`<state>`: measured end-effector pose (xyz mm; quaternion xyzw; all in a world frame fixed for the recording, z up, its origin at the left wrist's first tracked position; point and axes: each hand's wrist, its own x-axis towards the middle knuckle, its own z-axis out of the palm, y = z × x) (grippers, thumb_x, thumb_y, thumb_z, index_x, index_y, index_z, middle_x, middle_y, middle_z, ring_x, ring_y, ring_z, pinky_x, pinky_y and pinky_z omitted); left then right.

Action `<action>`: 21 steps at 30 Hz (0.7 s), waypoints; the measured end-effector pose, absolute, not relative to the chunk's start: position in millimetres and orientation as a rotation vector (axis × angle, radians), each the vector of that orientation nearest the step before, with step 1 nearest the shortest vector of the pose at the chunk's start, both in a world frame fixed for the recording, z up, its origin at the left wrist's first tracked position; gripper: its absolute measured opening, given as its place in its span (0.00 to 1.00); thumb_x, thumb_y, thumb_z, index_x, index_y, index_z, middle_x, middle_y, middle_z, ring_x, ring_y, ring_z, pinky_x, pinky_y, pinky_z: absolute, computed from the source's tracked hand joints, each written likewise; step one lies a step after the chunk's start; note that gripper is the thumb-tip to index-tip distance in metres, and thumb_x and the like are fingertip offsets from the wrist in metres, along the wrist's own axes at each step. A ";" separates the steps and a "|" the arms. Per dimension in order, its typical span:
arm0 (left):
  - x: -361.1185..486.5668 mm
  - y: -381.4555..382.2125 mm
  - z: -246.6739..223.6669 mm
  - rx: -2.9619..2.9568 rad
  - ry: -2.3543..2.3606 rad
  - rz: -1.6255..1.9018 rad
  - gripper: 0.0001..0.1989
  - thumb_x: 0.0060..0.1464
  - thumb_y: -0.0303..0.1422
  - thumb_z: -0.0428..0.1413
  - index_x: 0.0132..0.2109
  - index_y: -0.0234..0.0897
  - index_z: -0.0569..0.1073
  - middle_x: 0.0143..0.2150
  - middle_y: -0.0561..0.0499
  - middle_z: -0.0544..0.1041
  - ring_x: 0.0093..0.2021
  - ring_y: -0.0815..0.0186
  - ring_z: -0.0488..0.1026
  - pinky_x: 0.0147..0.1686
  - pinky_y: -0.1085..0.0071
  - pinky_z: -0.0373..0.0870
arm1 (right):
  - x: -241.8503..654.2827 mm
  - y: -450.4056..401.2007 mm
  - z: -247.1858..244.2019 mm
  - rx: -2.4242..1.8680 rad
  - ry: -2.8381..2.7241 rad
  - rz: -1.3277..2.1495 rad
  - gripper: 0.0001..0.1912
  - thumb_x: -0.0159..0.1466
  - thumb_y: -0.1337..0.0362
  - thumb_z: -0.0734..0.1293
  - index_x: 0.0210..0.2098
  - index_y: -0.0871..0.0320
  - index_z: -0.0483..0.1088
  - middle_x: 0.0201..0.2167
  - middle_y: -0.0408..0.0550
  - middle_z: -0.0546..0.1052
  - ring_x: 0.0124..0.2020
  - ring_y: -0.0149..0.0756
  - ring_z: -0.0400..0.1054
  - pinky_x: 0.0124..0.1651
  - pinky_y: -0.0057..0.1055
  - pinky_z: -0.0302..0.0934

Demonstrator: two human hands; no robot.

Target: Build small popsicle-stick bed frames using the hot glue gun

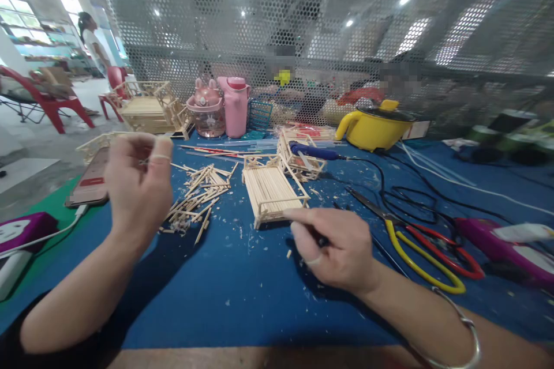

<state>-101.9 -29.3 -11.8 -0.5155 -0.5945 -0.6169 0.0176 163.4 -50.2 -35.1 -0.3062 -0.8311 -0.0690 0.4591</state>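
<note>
My left hand [141,187] is raised at the left above the blue table, fingers bent together and slightly blurred. Whatever its fingertips may hold cannot be made out. Beside it lies a loose pile of short wooden sticks [201,196]. At the centre stands a small bed-like frame [274,187] built of thin sticks, with a slatted base and low rails. My right hand [335,245] curls at the frame's near right corner, its index fingertip by the front rail. Something dark shows between its fingers, mostly hidden by the hand. White coverings wrap some fingertips of both hands.
Behind the frame, a blue glue gun [318,151] rests on another stick model [298,158]. Yellow-handled scissors [407,248], red-handled pliers [450,253] and black cables lie right. A yellow pot [378,130], pink jug [236,109] and phone [89,179] stand or lie around. A perforated metal screen [242,29] rises behind.
</note>
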 end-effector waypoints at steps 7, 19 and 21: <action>-109.1 -22.9 -15.6 -1.762 -1.875 -1.890 0.14 0.54 0.42 0.55 0.38 0.36 0.76 0.30 0.58 0.76 0.30 0.71 0.71 0.35 0.70 0.65 | 186.6 -53.5 -2.5 -0.963 -2.617 0.002 0.08 0.62 0.62 0.65 0.34 0.54 0.77 0.28 0.42 0.81 0.27 0.30 0.74 0.30 0.26 0.63; -77.1 -34.0 -26.3 -2.256 -2.049 -1.460 0.16 0.54 0.46 0.55 0.29 0.37 0.72 0.19 0.57 0.67 0.22 0.71 0.61 0.25 0.74 0.56 | 227.7 37.0 22.9 -1.492 -2.367 -0.478 0.28 0.59 0.69 0.62 0.59 0.68 0.64 0.59 0.63 0.69 0.58 0.52 0.64 0.56 0.43 0.61; -75.5 -32.2 -31.0 -2.371 -2.022 -1.367 0.19 0.56 0.47 0.52 0.26 0.37 0.69 0.18 0.57 0.62 0.21 0.71 0.58 0.24 0.73 0.54 | 219.7 69.3 22.3 -1.603 -2.476 -0.371 0.29 0.61 0.63 0.63 0.60 0.68 0.63 0.58 0.65 0.69 0.57 0.53 0.65 0.55 0.45 0.61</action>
